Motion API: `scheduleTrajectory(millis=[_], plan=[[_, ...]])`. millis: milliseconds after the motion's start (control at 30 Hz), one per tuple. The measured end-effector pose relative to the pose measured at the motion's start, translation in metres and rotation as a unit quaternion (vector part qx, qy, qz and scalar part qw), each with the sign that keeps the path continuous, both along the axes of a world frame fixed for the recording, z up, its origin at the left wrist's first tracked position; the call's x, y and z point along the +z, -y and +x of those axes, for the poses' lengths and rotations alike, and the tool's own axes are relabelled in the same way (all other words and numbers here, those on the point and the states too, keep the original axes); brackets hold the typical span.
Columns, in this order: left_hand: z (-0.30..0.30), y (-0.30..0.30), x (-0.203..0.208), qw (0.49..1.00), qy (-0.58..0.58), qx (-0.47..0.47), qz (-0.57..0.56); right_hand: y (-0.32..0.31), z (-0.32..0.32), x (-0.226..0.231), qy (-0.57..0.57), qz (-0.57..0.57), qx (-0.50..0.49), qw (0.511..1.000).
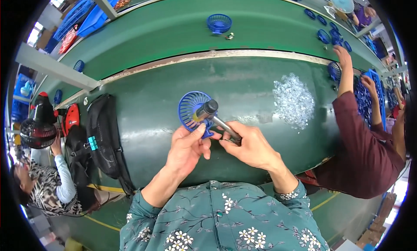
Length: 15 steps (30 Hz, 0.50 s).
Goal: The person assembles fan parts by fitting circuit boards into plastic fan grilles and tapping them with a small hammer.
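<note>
Left hand (187,146) gripping blue fan grille (194,110), lower rim hidden; right hand (248,145) clasping half-covered screwdriver (216,117).

This is looking like a factory assembly line: a green conveyor belt (182,29) is running past the green table (143,120), blue fan grilles (332,36) are lying along it, and workers are sitting alongside.
</note>
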<state>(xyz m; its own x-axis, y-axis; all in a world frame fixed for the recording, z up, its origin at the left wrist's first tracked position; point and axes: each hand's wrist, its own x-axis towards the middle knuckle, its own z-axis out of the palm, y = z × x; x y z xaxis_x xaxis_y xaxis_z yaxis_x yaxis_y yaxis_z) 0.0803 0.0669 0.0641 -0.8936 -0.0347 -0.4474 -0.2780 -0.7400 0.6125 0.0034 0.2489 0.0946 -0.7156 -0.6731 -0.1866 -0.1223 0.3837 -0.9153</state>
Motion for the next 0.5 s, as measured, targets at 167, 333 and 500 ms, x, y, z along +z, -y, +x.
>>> scheduleTrajectory(millis=[167, 333, 500], plan=[[0.001, 0.004, -0.002, 0.998, -0.028, -0.027, -0.05, -0.004, -0.003, 0.0, -0.111, 0.015, 0.019, 0.993], [0.001, 0.008, -0.004, 0.996, -0.016, -0.06, -0.059, -0.005, -0.01, -0.007, -0.177, 0.011, 0.057, 0.983], [-0.001, 0.008, -0.007, 0.998, 0.047, -0.032, -0.042, -0.005, -0.008, -0.004, -0.167, 0.013, 0.023, 0.986]])
